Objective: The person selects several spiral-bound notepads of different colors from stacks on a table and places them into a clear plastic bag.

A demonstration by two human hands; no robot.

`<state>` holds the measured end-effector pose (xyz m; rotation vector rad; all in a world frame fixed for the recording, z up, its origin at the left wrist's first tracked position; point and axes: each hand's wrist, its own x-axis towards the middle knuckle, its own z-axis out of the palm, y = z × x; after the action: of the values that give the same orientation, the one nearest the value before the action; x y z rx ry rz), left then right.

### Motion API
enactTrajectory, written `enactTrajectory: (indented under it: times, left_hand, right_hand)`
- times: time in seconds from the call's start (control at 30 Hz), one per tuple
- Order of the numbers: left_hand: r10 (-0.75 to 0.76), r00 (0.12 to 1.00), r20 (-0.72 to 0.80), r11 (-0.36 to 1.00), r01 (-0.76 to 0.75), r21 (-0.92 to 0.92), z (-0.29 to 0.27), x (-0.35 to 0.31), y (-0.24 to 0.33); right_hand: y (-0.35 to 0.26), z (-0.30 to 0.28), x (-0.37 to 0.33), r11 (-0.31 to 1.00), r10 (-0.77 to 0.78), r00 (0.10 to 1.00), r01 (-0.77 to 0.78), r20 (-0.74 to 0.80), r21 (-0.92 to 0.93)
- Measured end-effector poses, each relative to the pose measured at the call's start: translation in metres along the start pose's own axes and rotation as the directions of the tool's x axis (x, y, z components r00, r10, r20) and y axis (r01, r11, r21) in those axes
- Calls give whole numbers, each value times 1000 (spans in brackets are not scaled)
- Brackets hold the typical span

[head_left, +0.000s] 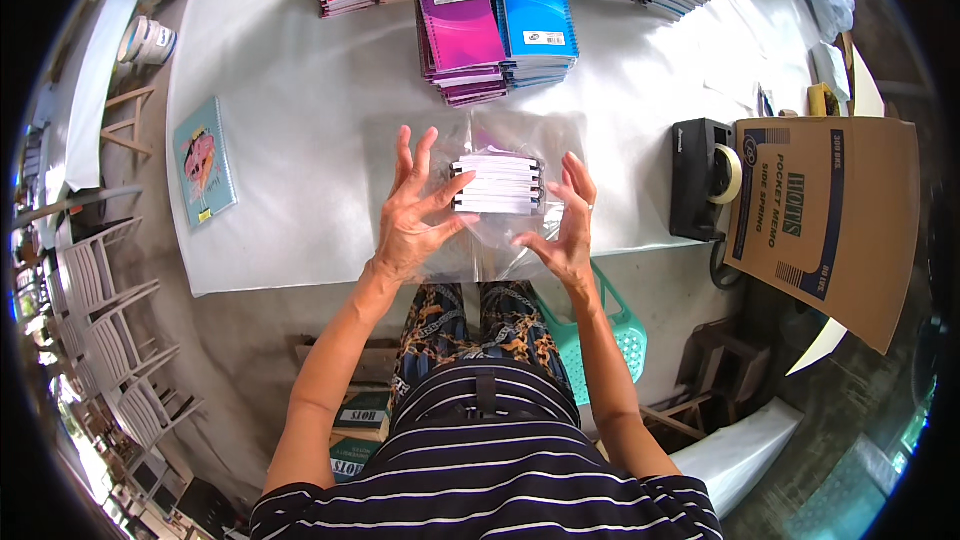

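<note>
Our small stack of white-paged notebooks [500, 187] lies in clear plastic [558, 132], near the pale shiny table [290, 190]'s front edge, longest side to side. Our left hand [408, 218], spread, is nearer, one fingertip over its left end; our spread right hand [568, 242] is just right.

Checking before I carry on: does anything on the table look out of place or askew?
A teal notebook lies alone, slanted, far left on the table, apart from the magenta stack, whose edges look uneven.

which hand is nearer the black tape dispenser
Right. The right hand is left of the tape dispenser, apart from it; the left hand is farther left, past the small notebooks.
</note>
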<state>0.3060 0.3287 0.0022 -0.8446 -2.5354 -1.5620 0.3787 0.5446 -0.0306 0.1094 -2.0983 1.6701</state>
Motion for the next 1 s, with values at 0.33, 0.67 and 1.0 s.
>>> enactTrajectory:
  times: [0.33,0.67,1.0]
  left_hand:
    - [-6,999,-52,981,-4,-193,5,-14,-22]
    - [32,999,-23,999,-33,-41,-3,0,-7]
    - [28,998,-63,997,-33,-66,10,-9,-12]
  right_hand:
    - [-10,-11,5,984,52,989,-26,139,-177]
    - [-12,-7,5,988,38,994,-22,103,-153]
    - [-11,-10,0,968,5,980,45,199,-245]
